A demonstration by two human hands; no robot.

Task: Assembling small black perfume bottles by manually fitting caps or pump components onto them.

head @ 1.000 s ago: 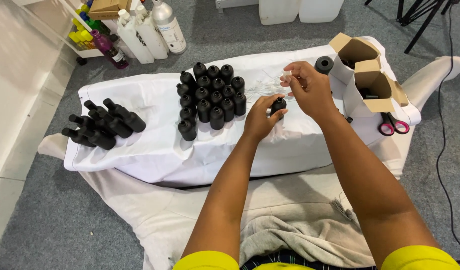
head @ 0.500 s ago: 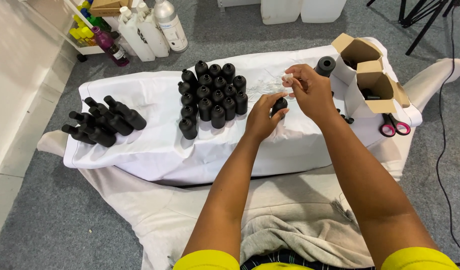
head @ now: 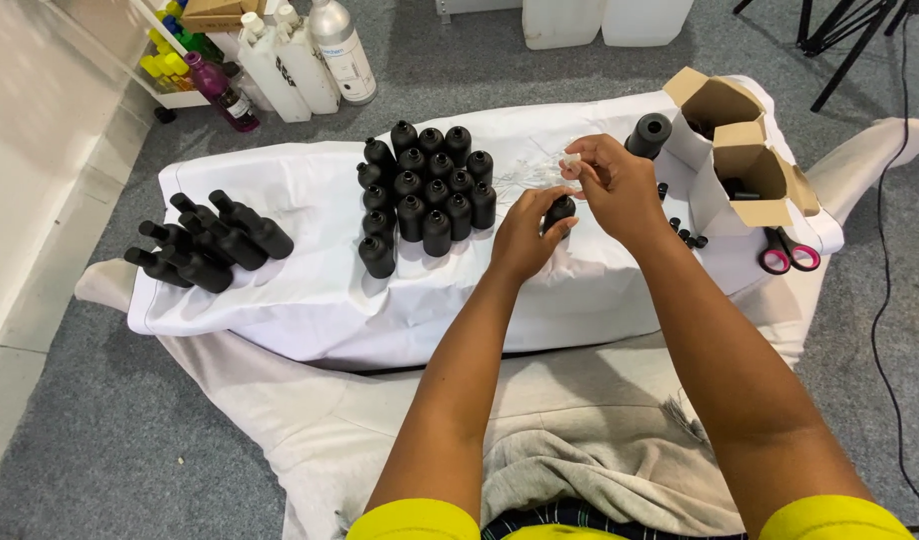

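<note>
My left hand (head: 525,232) grips a small black bottle (head: 559,212) that stands on the white cloth (head: 310,290). Just above it, my right hand (head: 616,185) pinches a small white cap-like piece (head: 572,163) between its fingertips. A pile of thin clear tubes (head: 525,175) lies on the cloth behind the hands. To the left of my hands, several upright black bottles (head: 425,190) stand in a tight cluster.
Several black bottles (head: 205,243) lie on their sides at the cloth's left end. Two open cardboard boxes (head: 745,170), a black roll (head: 649,134), small black caps (head: 686,234) and red-handled scissors (head: 788,257) sit at right. Plastic containers (head: 290,55) stand on the floor behind.
My right hand has shifted slightly with the small white piece above the bottle. My left hand keeps its hold on the bottle.
</note>
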